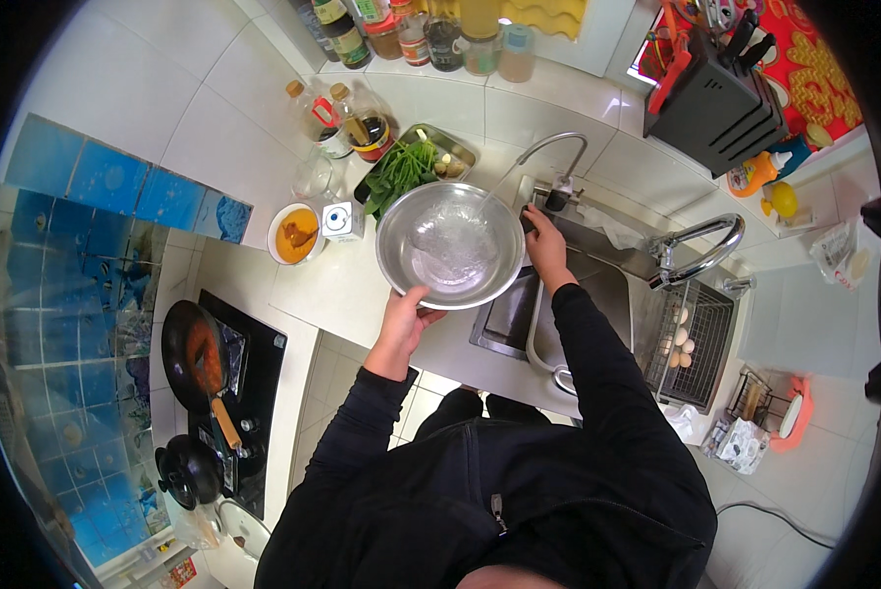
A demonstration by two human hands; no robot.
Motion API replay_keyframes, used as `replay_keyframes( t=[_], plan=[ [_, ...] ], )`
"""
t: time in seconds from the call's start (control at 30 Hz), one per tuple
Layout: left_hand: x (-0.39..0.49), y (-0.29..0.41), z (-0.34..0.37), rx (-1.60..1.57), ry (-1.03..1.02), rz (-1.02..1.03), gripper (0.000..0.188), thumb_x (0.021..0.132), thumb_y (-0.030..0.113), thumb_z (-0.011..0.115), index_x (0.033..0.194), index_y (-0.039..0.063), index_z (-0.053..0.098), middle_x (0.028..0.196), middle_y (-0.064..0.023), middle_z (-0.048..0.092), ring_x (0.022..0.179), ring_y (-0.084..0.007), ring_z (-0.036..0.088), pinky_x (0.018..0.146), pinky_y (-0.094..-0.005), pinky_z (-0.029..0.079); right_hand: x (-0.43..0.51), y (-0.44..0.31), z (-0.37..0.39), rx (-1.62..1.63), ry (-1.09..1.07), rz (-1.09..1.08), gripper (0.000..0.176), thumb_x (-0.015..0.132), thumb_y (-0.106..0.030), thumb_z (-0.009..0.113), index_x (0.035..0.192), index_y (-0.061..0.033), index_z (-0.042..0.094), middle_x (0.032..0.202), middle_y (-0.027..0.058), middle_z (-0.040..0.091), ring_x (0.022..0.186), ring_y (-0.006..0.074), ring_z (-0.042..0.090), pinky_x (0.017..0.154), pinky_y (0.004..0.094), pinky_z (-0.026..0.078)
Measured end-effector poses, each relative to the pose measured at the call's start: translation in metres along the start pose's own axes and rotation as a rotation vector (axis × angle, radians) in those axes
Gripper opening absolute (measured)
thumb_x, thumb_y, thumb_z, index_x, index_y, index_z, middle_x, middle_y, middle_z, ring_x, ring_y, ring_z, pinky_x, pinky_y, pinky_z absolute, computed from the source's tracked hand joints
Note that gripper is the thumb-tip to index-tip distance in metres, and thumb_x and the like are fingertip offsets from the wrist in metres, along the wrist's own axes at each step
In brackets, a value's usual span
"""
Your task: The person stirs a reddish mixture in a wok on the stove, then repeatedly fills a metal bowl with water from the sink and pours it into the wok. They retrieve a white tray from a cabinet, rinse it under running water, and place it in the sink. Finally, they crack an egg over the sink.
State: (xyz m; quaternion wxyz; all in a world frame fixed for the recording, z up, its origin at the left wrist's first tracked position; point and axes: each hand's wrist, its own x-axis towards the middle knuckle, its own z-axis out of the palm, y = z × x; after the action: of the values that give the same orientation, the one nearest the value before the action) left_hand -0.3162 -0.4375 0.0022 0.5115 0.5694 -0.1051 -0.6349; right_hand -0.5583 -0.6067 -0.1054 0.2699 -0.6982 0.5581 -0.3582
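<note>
A round stainless-steel bowl (394,250) is held up over the counter beside the sink, with clear, rippling water (455,239) in it. My left hand (402,324) grips its near rim, thumb on top and fingers underneath. On the bowl's right side, my right hand (546,244) closes around a dark part at the rim, probably a handle; its fingertips are partly hidden. From a slim curved tap (576,138), a thin stream of water runs into the bowl. Behind the bowl, a metal tray (464,151) holds leafy greens (403,173) and garlic cloves (447,163).
Right of the bowl is the sink (595,294), with a larger chrome faucet (705,239) and a wire basket of eggs (679,339). A white bowl of beaten egg (295,234) stands left. Farther left, a wok (193,357) with red sauce sits on the cooktop (271,368).
</note>
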Motion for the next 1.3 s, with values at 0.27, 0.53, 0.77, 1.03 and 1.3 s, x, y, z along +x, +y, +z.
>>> replay_keyframes(
  t=[0.27, 0.53, 0.77, 1.03, 1.3],
  plan=[
    [0.001, -0.002, -0.004, 0.011, -0.007, -0.018, 0.054, 0.088, 0.012, 0.053, 0.137, 0.006, 0.032, 0.123, -0.0159, 0.053, 0.096, -0.0275, 0.063, 0.076, -0.0404, 0.057, 0.001, -0.001, -0.001, -0.021, -0.032, 0.041, 0.041, 0.080, 0.002, 0.051, 0.117, -0.0090, 0.063, 0.132, 0.0052, 0.058, 0.113, 0.0285, 0.059, 0.094, 0.0347, 0.049],
    [0.001, -0.004, -0.004, 0.039, 0.000, -0.005, 0.055, 0.087, 0.011, 0.052, 0.137, 0.006, 0.032, 0.123, -0.0157, 0.052, 0.096, -0.0281, 0.062, 0.077, -0.0406, 0.057, 0.000, 0.000, -0.001, -0.013, -0.017, 0.004, 0.041, 0.079, 0.003, 0.051, 0.117, -0.0095, 0.063, 0.132, 0.0045, 0.058, 0.110, 0.0294, 0.060, 0.091, 0.0354, 0.050],
    [0.002, -0.004, -0.004, 0.032, -0.024, -0.021, 0.057, 0.086, 0.010, 0.052, 0.139, 0.007, 0.031, 0.124, -0.0153, 0.053, 0.099, -0.0269, 0.062, 0.076, -0.0412, 0.058, -0.001, 0.010, 0.003, -0.047, -0.014, 0.007, 0.037, 0.082, 0.000, 0.055, 0.116, -0.0091, 0.064, 0.133, 0.0040, 0.058, 0.103, 0.0279, 0.064, 0.087, 0.0338, 0.052],
    [-0.005, 0.009, 0.011, -0.048, -0.117, 0.063, 0.051, 0.087, 0.008, 0.052, 0.135, -0.002, 0.036, 0.122, -0.0175, 0.053, 0.099, -0.0269, 0.061, 0.076, -0.0384, 0.058, 0.015, 0.027, 0.017, 0.347, 0.065, 0.331, 0.027, 0.084, -0.002, 0.056, 0.109, -0.0015, 0.066, 0.105, 0.0118, 0.069, 0.088, 0.0221, 0.068, 0.080, 0.0315, 0.052],
    [-0.009, 0.029, 0.028, -0.062, -0.133, 0.089, 0.049, 0.087, 0.007, 0.052, 0.132, -0.005, 0.037, 0.118, -0.0179, 0.056, 0.095, -0.0258, 0.064, 0.074, -0.0356, 0.060, 0.029, 0.033, 0.017, 0.794, 0.058, 0.570, 0.024, 0.090, -0.010, 0.061, 0.108, 0.0040, 0.066, 0.099, 0.0096, 0.070, 0.085, 0.0152, 0.065, 0.077, 0.0280, 0.051]
  ],
)
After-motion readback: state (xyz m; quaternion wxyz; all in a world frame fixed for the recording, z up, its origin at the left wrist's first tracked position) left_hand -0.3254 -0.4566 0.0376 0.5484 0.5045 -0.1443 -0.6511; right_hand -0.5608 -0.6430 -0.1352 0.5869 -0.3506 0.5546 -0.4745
